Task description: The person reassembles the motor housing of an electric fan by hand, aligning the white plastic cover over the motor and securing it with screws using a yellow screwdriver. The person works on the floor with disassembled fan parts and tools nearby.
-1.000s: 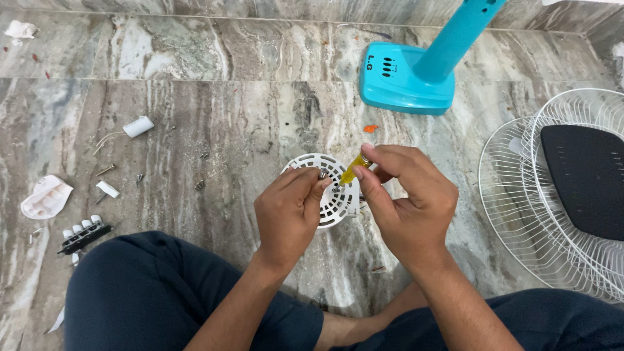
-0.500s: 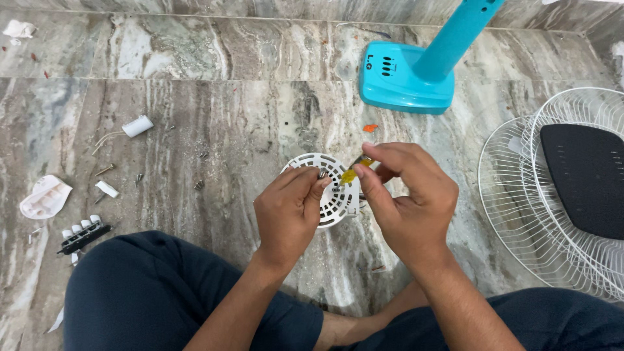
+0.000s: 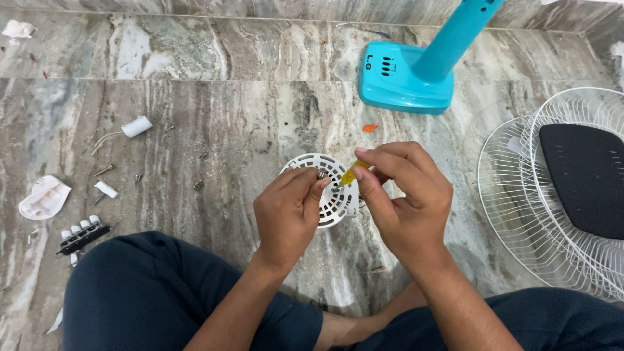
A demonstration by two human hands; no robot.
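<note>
Marbled grey stone floor [image 3: 214, 110], person seated cross-legged in dark trousers. Items, left to right:

White moulded plastic piece [image 3: 44, 197] and black switch strip with white buttons [image 3: 81, 234], far left, near the knee. Small white cylindrical capacitor [image 3: 137, 126] with leads; loose screws [image 3: 107, 170] scattered near it.

Left hand [image 3: 286, 214]: pinched on a small metal screw [image 3: 321, 174], held at the top of the white vented motor cover [image 3: 335, 195], which rests on the floor between the two hands.

Right hand [image 3: 406, 198]: fingers closed round a yellow-handled screwdriver [image 3: 354, 172], tip angled down toward the screw.

Turquoise fan base [image 3: 403, 78] with pole, upper right. White wire fan guards [image 3: 552, 188], far right, with a dark panel [image 3: 585, 175] lying on them.

Handling, as judged: cover is light, stiff, thin-ribbed plastic, likely to crack if squeezed; best steadied at its rim. Screw tiny and smooth, easily dropped; pinch at the head. Screwdriver light, rigid; grip the handle.

Against the frame a second ago: right-hand fingers have curled further over the handle, hiding more yellow; left hand and cover unchanged.
</note>
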